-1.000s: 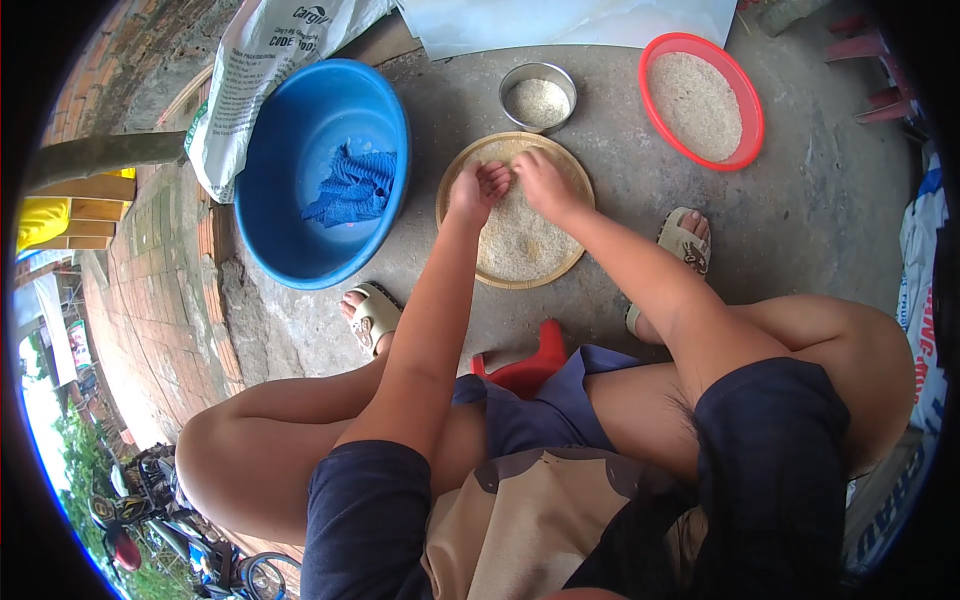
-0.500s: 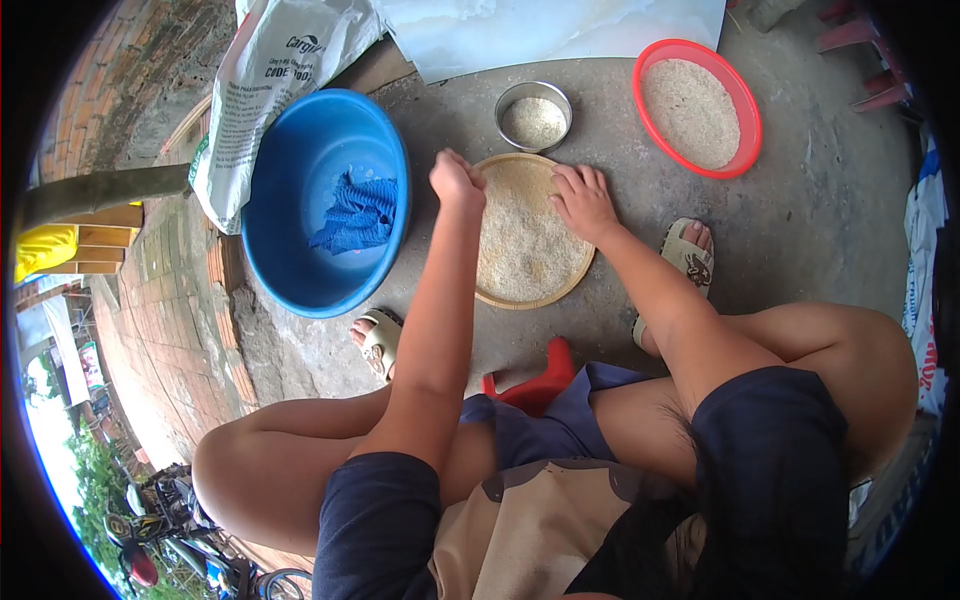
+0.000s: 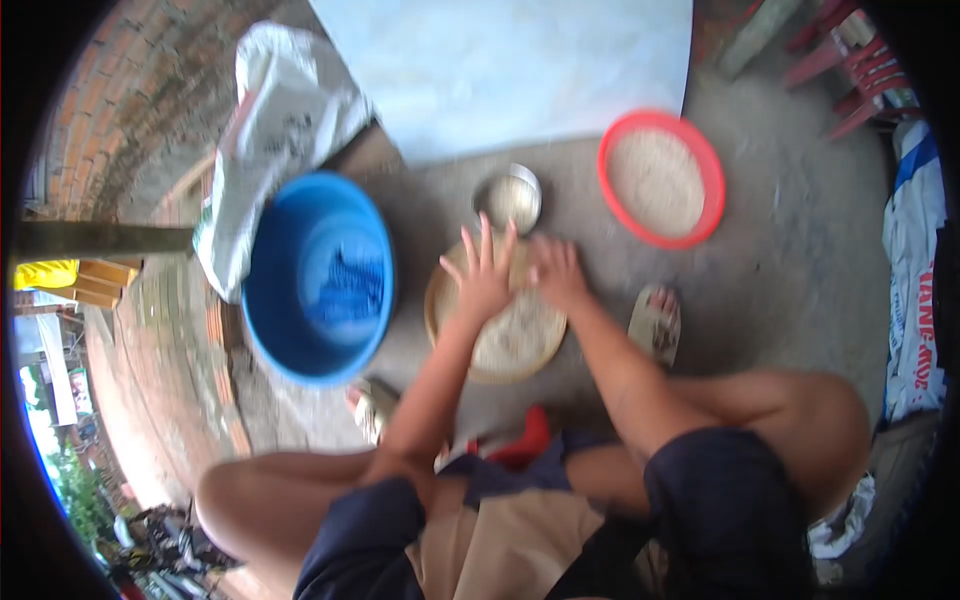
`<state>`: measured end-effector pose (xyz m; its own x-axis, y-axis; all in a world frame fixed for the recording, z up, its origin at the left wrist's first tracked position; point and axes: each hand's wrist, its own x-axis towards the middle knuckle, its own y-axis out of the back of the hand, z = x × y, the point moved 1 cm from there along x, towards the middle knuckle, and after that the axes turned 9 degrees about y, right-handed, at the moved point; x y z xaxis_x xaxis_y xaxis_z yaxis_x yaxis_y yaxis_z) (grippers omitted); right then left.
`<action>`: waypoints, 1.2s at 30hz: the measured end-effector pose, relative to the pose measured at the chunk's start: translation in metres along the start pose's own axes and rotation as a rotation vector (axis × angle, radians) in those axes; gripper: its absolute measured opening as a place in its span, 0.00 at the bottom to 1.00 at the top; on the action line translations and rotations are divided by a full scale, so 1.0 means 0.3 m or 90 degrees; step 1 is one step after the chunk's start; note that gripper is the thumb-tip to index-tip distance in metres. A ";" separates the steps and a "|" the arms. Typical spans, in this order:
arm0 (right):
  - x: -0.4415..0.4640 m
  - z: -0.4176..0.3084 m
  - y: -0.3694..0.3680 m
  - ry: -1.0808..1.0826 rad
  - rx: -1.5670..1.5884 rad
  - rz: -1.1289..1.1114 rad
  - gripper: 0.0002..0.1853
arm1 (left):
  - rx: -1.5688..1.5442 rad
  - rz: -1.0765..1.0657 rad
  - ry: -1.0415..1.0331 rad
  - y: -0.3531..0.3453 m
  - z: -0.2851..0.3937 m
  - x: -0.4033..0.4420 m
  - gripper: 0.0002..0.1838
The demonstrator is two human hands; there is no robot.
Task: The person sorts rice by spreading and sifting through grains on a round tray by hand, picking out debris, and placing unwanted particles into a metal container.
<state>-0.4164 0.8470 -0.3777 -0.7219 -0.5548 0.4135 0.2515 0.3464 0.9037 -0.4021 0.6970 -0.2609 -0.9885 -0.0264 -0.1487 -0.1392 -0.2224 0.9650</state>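
A round shallow woven tray [image 3: 500, 377] lies on the ground in front of me, covered with pale rice-like grain [image 3: 515, 340]. My left hand [image 3: 485, 285] is over the tray's left part, fingers spread wide and nothing held. Beside it, my right hand [image 3: 560, 280] is at the upper right rim. Its fingers are slightly blurred but look apart, with nothing visible in them. Just beyond the tray stands a metal bowl [image 3: 535, 190] with grain inside. I cannot tell whether either hand touches the grain.
To the left is a blue basin [image 3: 262, 335] holding a blue cloth [image 3: 350, 290], beside a white sack [image 3: 270, 140]. A red basin [image 3: 713, 190] of grain sits at the upper right. A pale sheet [image 3: 520, 70] lies beyond; stacked red chairs [image 3: 850, 70] stand farther right.
My left hand has gone from closed at the tray's left rim to spread over the tray. My right hand remains near the upper right rim. The view has shifted, so everything sits lower.
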 end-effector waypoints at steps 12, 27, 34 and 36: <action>0.065 -0.137 0.129 0.162 0.083 -0.214 0.15 | -0.263 0.134 0.025 0.140 -0.223 -0.020 0.33; 0.147 -0.232 0.044 0.043 0.200 -0.272 0.04 | -0.910 -0.263 0.335 -0.150 -0.376 -0.207 0.25; 0.237 -0.424 0.047 0.019 0.399 -0.135 0.05 | -1.321 -0.273 0.480 -0.214 -0.393 -0.213 0.23; 0.255 -0.466 0.079 0.087 0.407 -0.122 0.05 | -1.375 -0.231 0.538 -0.260 -0.415 -0.196 0.21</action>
<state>-0.3756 0.7069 -0.3091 -0.6176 -0.7269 0.3005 -0.3342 0.5883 0.7364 -0.3259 0.5945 -0.3543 -0.6357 0.1160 -0.7632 0.5584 -0.6134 -0.5584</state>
